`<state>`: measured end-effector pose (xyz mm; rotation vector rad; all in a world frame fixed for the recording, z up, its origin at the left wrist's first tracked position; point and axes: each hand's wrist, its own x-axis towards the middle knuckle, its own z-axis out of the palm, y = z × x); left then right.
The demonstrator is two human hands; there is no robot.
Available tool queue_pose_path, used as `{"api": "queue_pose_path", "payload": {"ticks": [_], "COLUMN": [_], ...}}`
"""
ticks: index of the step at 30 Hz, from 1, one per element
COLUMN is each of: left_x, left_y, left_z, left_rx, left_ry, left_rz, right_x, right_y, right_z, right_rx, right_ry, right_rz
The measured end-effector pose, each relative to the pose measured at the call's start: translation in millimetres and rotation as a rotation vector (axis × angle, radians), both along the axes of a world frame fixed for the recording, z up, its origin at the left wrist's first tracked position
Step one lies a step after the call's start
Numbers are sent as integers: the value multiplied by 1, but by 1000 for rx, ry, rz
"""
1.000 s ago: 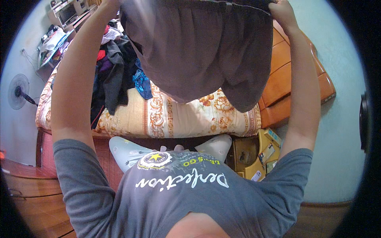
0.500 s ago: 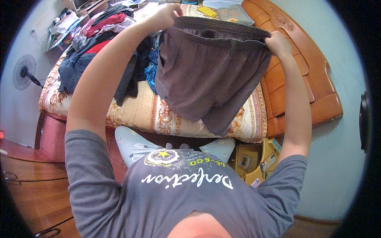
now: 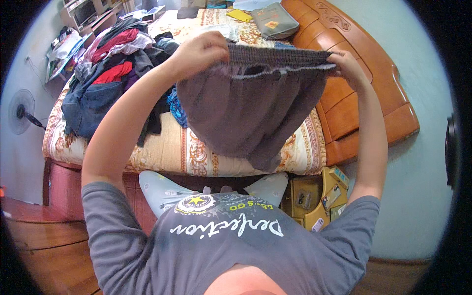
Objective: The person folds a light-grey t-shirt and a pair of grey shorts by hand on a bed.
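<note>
A pair of dark grey shorts point(image 3: 241, 115) hangs in the air in front of me, above the near side of the bed. My left hand point(image 3: 206, 51) is closed on the left end of the elastic waistband. My right hand point(image 3: 346, 66) pinches the right end, so the band is drawn out between them and gapes slightly. The legs of the shorts dangle toward me. Behind my left forearm lies a heap of clothes point(image 3: 105, 73) in dark blue, red and white, with a bright blue patterned cloth point(image 3: 177, 105) at its edge.
The bed point(image 3: 152, 157) has a floral cover and a carved wooden headboard point(image 3: 344, 83) on the right. A grey bag point(image 3: 275, 22) and a yellow item point(image 3: 239, 15) lie at its far side. A fan point(image 3: 22, 110) stands left; a yellow cabinet point(image 3: 314, 206) is below right.
Both hands have come lower and nearer to me with the shorts. The waistband is less stretched and now bunches along its elastic.
</note>
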<state>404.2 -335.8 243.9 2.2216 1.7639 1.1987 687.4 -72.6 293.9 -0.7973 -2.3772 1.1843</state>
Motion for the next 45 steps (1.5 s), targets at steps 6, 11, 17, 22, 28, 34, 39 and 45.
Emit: {"api": "queue_pose_path", "payload": {"ticks": [6,11,17,22,28,34,39,45], "left_x": [39,2,-17,1,17,43,18,61], "left_y": [-43,-40,-40,-41,-61,-92,89,263], "left_z": [-8,2,26,38,46,56,-27,73], "left_rx": [-47,-148,-266,-318,-282,-378,-432,410], "left_ry": [729,231,63,-88,-109,242,646,270], "left_rz": [-60,60,166,205,148,-49,166,453], "right_x": [24,46,55,67,86,134,119,167], "right_y": [-12,-31,-56,-56,-81,-133,-10,-17], "right_z": [-5,-33,-50,-46,-27,-25,-102,48], "right_rx": [46,108,281,-58,57,211,-164,65], "right_ry": [-300,-318,-37,91,164,-89,-263,363], "right_rz": [90,480,356,253,283,576,213,-189]}}
